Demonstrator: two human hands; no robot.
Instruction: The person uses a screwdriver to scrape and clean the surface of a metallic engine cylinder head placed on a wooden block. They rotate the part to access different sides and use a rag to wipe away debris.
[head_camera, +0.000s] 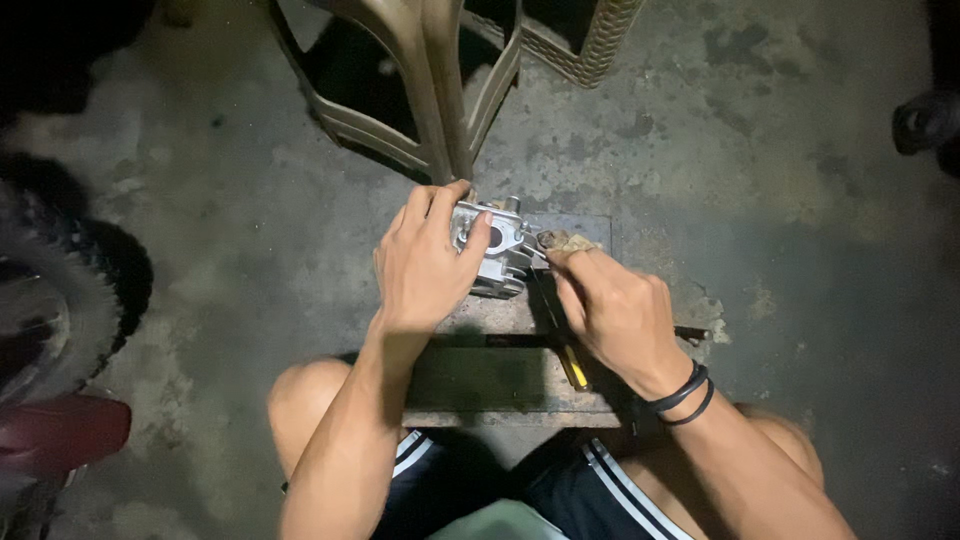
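Observation:
My left hand (425, 262) grips a silver finned metal engine part (497, 250) with a round opening, which rests on a flat metal plate (500, 375) lying on the floor. My right hand (615, 310) pinches a small brownish scrap, perhaps a rag or abrasive pad (562, 240), against the part's right side. A yellow-handled tool (572, 368) lies on the plate under my right wrist. Black bands circle that wrist.
A tan plastic stool (440, 90) stands just beyond the plate. A knobby motorcycle tyre (60, 290) and a red fender (60, 435) sit at the left. A dark object (925, 120) is at the right edge. My bare knees flank the plate on a stained concrete floor.

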